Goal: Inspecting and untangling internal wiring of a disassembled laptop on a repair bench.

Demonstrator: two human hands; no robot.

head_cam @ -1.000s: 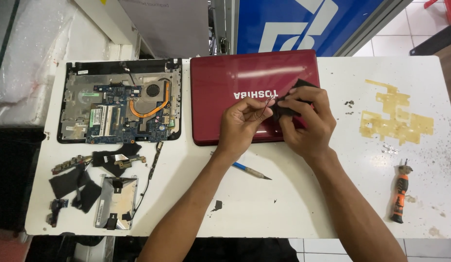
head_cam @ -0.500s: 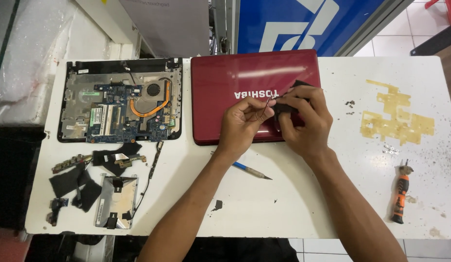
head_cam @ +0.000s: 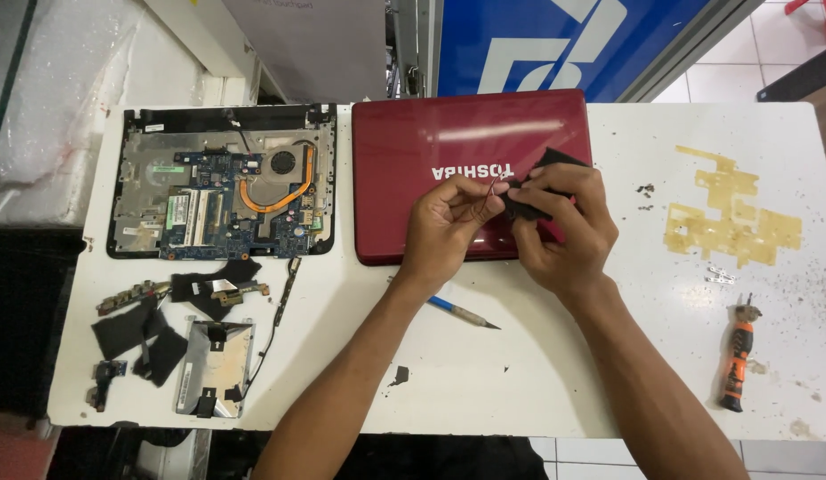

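Note:
My left hand point(head_cam: 444, 227) and my right hand point(head_cam: 564, 227) meet over the lower right part of a closed red laptop lid point(head_cam: 413, 169) on a white table point(head_cam: 537, 373). My right hand grips a small black part point(head_cam: 545, 164) whose corner sticks out above the fingers. Thin red and black wires point(head_cam: 489, 191) run from that part to my left hand, which pinches them between thumb and fingers. Most of the black part is hidden by my fingers.
An opened laptop base point(head_cam: 222, 182) with its circuit board, fan and copper pipe lies at the left. Below it sit loose black pieces, small boards and a metal drive caddy point(head_cam: 213, 366). A blue-handled tool point(head_cam: 457, 311) lies under my arms; an orange screwdriver point(head_cam: 736, 364) lies right.
Both hands stay over the red lid; only the fingers shift slightly on the wires and black part.

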